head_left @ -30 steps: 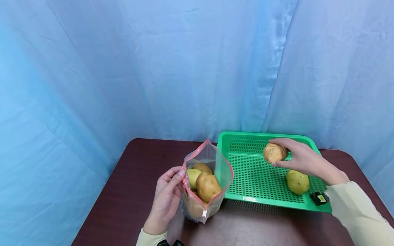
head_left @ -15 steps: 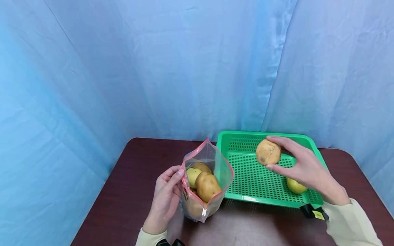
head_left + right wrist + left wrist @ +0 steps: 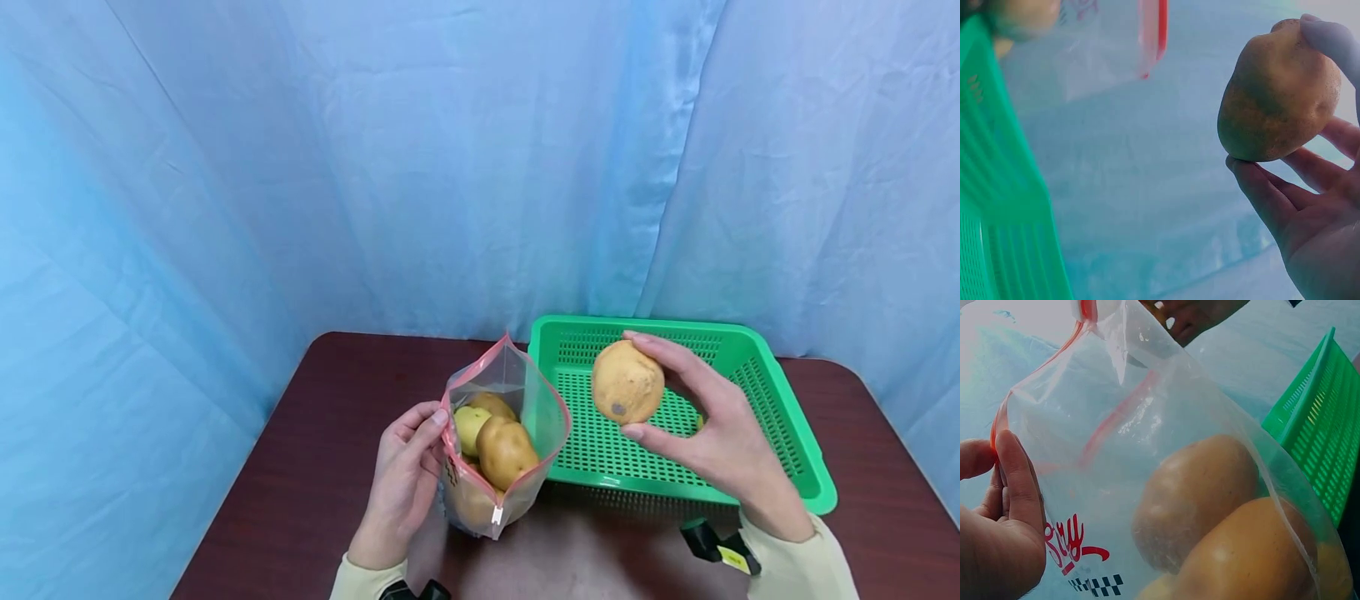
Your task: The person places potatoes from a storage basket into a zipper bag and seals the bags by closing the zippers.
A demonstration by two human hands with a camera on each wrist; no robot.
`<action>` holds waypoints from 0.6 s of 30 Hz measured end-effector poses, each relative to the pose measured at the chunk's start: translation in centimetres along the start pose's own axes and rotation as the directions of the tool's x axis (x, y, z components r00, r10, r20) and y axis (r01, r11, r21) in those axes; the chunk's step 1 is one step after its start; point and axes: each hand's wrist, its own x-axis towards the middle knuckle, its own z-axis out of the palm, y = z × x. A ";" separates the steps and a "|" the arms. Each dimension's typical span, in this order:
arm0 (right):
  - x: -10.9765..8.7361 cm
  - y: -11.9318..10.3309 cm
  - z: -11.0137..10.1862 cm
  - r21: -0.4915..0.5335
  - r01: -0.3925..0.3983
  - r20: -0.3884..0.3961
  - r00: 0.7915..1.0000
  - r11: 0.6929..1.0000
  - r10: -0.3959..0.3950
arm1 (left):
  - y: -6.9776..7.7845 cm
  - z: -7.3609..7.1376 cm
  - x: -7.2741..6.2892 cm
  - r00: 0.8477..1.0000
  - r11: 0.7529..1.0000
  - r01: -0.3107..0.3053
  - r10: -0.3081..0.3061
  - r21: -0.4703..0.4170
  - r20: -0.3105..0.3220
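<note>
A clear zip bag (image 3: 551,425) with a pink-red rim stands open on the table, with several potatoes (image 3: 507,454) inside. My left hand (image 3: 405,479) pinches the bag's left rim between thumb and fingers; the left wrist view shows this grip on the edge of the bag (image 3: 1116,431). My right hand (image 3: 720,433) holds a tan potato (image 3: 627,382) between thumb and fingertips, up over the basket and right of the bag. In the right wrist view this potato (image 3: 1279,94) looks lumpy, with the fingers around its side.
A green perforated basket (image 3: 806,450) stands at the right of the table, just behind the bag. A small yellowish bit of something in it shows past my right hand, mostly hidden. The dark brown table (image 3: 315,442) backs onto a pale blue curtain (image 3: 450,167).
My right hand has moved left and nearer with the potato, from the basket's right part toward the bag. It now hides the potato lying in the basket. My left hand has stayed on the bag.
</note>
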 end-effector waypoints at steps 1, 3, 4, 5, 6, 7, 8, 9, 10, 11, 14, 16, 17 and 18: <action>0.0 -0.2 0.3 0.031 0.008 0.000 1.000 0.999 -0.008 | 0.0 0.0 0.0 1.000 1.000 0.000 0.000 -0.001 0.002; 0.1 -0.5 1.1 0.087 0.022 -0.001 1.000 0.996 -0.022 | -0.1 -0.1 0.0 1.000 1.000 0.001 -0.001 0.000 0.002; 0.2 -0.7 1.5 0.115 0.026 -0.001 1.000 0.993 -0.026 | -0.1 -0.1 0.0 1.000 1.000 0.001 -0.001 -0.001 0.001; 0.3 -0.8 1.9 0.145 0.035 -0.003 0.999 0.989 -0.035 | -0.1 -0.1 0.0 1.000 1.000 0.001 -0.001 -0.002 0.000; 0.4 -0.9 2.3 0.169 0.042 -0.001 0.999 0.985 -0.042 | -0.1 -0.1 0.0 1.000 1.000 0.000 0.000 0.000 -0.003; 0.5 -1.1 2.6 0.187 0.046 0.001 0.999 0.981 -0.047 | -0.2 -0.1 0.0 1.000 1.000 -0.001 0.001 0.002 -0.006; 0.6 -1.2 3.0 0.197 0.051 0.003 0.999 0.979 -0.052 | -0.2 -0.1 0.1 1.000 1.000 -0.001 0.001 0.003 -0.008; 0.7 -1.4 3.4 0.206 0.054 0.005 0.998 0.977 -0.056 | -0.2 -0.1 0.1 1.000 1.000 -0.001 0.001 0.004 -0.011; 0.8 -1.5 3.8 0.212 0.053 0.012 0.998 0.976 -0.057 | -0.2 -0.1 0.1 1.000 1.000 -0.001 0.001 0.005 -0.013; 0.9 -1.6 4.1 0.211 0.055 0.020 0.998 0.976 -0.060 | -0.2 -0.1 0.1 1.000 1.000 0.000 0.001 0.007 -0.015; 1.2 -1.9 5.2 0.183 0.035 0.055 0.997 0.982 -0.046 | -0.2 -0.1 0.1 1.000 1.000 0.000 0.000 0.006 -0.015; 1.4 -2.0 5.8 0.158 0.009 0.087 0.996 0.987 -0.023 | -0.2 -0.1 0.1 1.000 1.000 -0.003 0.003 0.002 -0.008; 1.5 -2.1 6.0 0.142 -0.003 0.104 0.995 0.990 -0.012 | -0.2 -0.1 0.1 1.000 1.000 -0.006 0.006 -0.001 -0.003; 1.6 -2.1 6.3 0.129 -0.014 0.123 0.992 0.992 -0.002 | -0.2 -0.2 0.1 1.000 1.000 -0.008 0.008 -0.003 0.000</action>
